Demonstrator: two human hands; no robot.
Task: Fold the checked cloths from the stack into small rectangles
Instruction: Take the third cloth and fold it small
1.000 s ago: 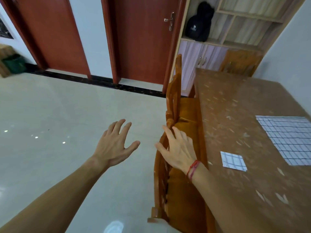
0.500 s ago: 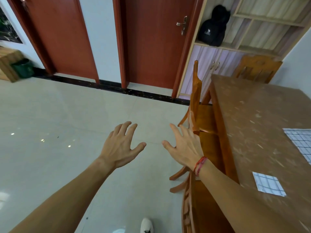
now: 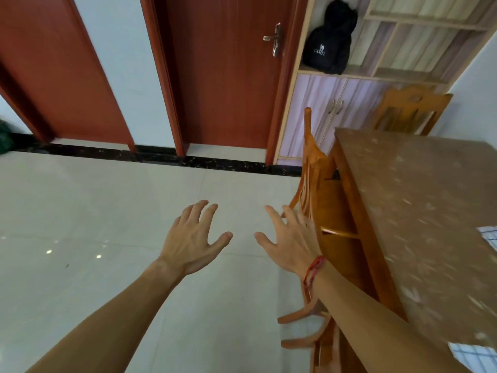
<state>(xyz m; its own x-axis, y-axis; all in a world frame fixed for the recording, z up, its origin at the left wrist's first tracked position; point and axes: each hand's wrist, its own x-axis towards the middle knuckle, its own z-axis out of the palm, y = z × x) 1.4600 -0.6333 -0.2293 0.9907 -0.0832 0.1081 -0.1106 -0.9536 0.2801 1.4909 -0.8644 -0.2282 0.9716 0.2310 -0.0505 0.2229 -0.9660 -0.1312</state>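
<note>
Open tiled floor (image 3: 107, 211) extends left and far; the table (image 3: 416, 211) edge bounds the right. On the table, at the right margin, lie a far checked cloth (image 3: 489, 235) and a near checked cloth (image 3: 476, 356), both white with a dark grid. The left hand (image 3: 192, 238) and right hand (image 3: 290, 243) hover over the floor, fingers spread and empty. A wooden chair (image 3: 320, 195) stands between the right hand and the table.

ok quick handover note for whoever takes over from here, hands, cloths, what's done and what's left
Left hand: open, fingers spread, holding nothing.
Right hand: open, empty, in front of the chair back; contact cannot be told.
Cloths: a checked cloth lies on the table at the right edge of view, mostly cut off. A second checked piece lies at the bottom right, also cut off.
Done: unclear; the near piece may be a folded one.
Left: turn to the table, take a cloth and fold it into a small rectangle.
</note>
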